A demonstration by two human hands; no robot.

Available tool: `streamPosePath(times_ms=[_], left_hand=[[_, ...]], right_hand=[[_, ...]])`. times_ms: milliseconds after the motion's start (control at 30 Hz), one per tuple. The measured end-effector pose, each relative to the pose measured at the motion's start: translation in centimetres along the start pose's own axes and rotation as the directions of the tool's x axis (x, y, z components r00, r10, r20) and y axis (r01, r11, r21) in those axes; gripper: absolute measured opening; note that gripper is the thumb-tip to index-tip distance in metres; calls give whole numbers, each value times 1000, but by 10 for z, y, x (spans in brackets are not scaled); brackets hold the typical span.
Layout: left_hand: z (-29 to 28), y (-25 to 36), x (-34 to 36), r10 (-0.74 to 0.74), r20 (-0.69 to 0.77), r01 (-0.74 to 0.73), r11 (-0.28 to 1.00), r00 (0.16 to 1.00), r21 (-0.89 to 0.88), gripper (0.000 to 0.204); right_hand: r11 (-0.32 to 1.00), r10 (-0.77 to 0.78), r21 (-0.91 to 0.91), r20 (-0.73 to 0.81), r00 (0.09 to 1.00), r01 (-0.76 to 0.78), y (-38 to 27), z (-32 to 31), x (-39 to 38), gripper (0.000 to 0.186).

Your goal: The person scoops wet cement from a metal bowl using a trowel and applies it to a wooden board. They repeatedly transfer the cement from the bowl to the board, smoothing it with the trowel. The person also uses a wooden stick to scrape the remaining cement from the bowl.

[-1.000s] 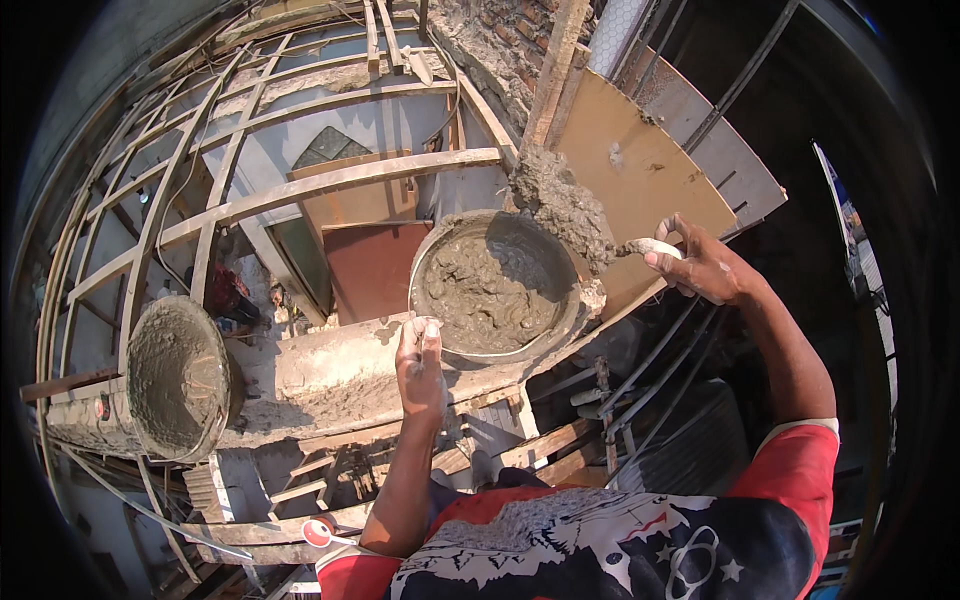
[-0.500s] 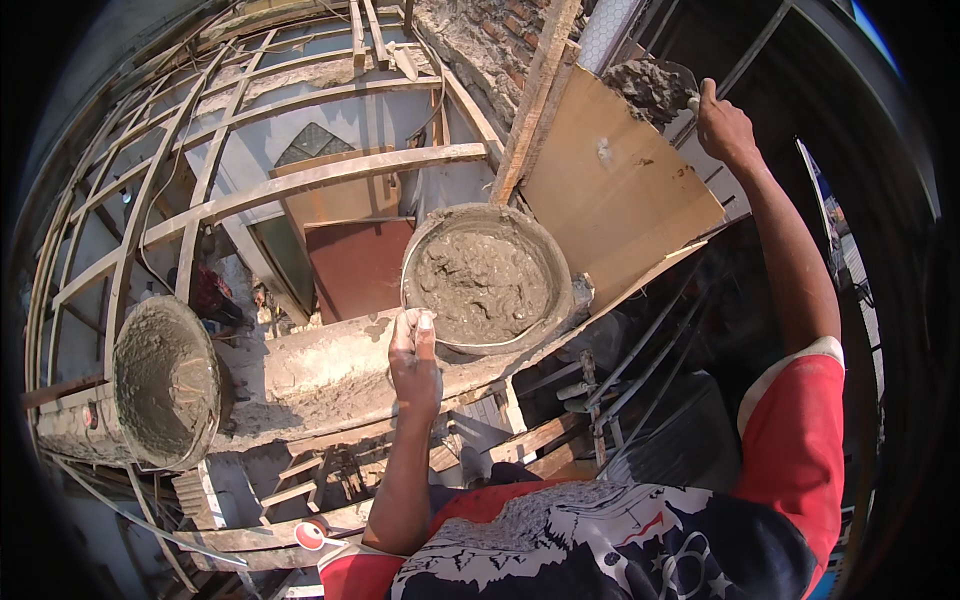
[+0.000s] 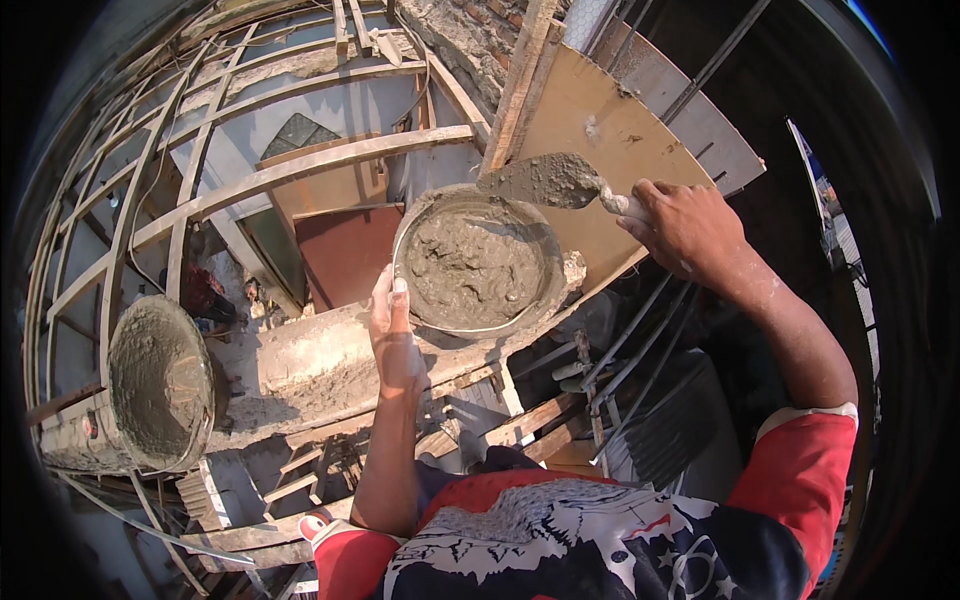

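Observation:
My right hand (image 3: 690, 225) is closed round the pale handle of a trowel (image 3: 545, 180). The trowel's blade, smeared with grey mortar, hangs over the far right rim of a round bucket (image 3: 550, 285). Wet grey mortar (image 3: 470, 265) fills much of that bucket, its surface rough and dug into. On the bucket's near left side, my left hand (image 3: 396, 335) grips the rim with the thumb up; its other fingers are partly hidden. The bucket stands on a rough masonry ledge (image 3: 300, 360).
At the far left sits a second mortar-coated bucket (image 3: 125, 350). Beyond the ledge, wooden beams (image 3: 310, 175) form a grid over a lower space. A tan board (image 3: 610, 140) leans beside an upright timber (image 3: 520, 90) on the right. Metal rods (image 3: 645, 340) and planks lie below the ledge.
My right hand has come down and nearer, bringing the trowel from the upper right to the bucket. The big mortar lump no longer shows on its blade. My left hand stays at the rim.

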State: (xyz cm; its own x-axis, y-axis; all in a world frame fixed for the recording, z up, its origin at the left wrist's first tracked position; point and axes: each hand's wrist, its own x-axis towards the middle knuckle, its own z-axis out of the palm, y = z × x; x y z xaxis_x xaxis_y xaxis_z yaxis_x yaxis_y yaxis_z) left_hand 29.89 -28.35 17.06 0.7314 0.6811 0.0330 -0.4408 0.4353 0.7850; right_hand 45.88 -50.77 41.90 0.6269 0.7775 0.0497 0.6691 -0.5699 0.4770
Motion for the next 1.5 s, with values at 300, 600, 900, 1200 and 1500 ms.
streamPosePath(times_ms=[300, 600, 900, 1200, 1500], left_hand=[[22, -13, -13, 59, 110, -96, 927, 992, 361, 61], [71, -24, -34, 98, 154, -160, 872, 983, 463, 62], [44, -14, -23, -29, 60, -1, 895, 998, 447, 56], [-24, -32, 4, -59, -46, 68, 975, 997, 213, 57], [-15, -23, 7, -44, -164, 107, 912, 986, 395, 52]], right_hand=[[989, -135, 81, 208, 969, 120, -24, 79, 33, 53], [614, -276, 774, 393, 877, -154, -30, 102, -3, 58], [333, -304, 802, 590, 748, -497, -10, 103, -27, 67], [176, -76, 814, 571, 817, -553, 63, 43, 0, 69], [531, 472, 733, 160, 867, -425, 180, -18, 36, 44]])
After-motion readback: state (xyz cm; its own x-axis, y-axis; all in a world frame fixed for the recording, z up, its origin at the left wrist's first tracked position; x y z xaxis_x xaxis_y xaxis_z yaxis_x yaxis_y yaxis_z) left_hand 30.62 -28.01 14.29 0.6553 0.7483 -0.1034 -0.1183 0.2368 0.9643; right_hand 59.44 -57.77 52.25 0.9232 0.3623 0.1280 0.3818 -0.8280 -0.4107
